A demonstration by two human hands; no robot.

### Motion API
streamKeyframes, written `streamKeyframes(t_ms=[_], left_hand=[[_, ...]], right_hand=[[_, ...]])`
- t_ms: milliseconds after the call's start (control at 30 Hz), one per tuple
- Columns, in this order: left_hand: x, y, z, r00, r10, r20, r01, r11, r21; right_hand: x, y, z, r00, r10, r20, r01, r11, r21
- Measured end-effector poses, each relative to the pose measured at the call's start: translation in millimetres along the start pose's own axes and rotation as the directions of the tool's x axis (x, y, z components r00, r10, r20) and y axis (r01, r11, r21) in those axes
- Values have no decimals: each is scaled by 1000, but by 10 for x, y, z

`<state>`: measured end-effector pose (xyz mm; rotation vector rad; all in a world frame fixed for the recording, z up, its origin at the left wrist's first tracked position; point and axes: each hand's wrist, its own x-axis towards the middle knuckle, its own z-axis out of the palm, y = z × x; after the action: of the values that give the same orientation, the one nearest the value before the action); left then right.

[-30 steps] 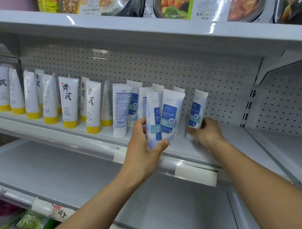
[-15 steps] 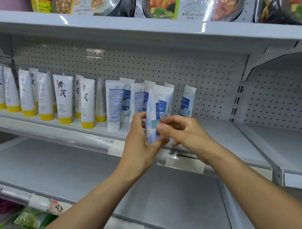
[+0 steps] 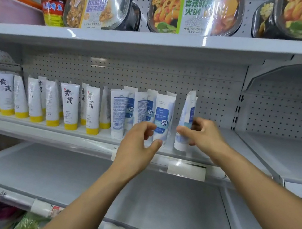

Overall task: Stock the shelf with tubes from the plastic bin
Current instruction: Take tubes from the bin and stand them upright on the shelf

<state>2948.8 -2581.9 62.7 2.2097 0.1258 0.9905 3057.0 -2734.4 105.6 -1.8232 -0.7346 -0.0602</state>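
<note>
Right hand [image 3: 205, 137]: pinching a blue tube [image 3: 185, 120], upright, cap on the middle shelf [image 3: 82, 134] near its front edge, apart from the rest.
Left hand [image 3: 137, 148]: loosely curled around the next blue tube [image 3: 162, 119], thumb at its base; firm grip or not, cannot tell.
Middle shelf: white metal; yellow-capped tubes [image 3: 69, 106] along the left, blue ones at centre, right end bare.
Lower shelf [image 3: 160, 203]: grey, bare.
Top shelf [image 3: 159, 41]: boxed meals [image 3: 194, 11].
Backing: white pegboard [image 3: 132, 76].
</note>
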Motion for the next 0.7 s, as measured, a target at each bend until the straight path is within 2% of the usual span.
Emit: streamKeyframes(t_ms=[167,500,700], left_hand=[[13,-81,-54,1000,-23,14,22,997,71],[27,-159,-102,998,-54,26,52,995,80],[4,-145,-89,998,-11,66,1,988,152]], right_hand=[[129,141,19,998,60,-34,-61,998,-15],[246,305,87,994,102,-41,-104,993,-54],[171,344,61,994,111,6,-110,989,-102]])
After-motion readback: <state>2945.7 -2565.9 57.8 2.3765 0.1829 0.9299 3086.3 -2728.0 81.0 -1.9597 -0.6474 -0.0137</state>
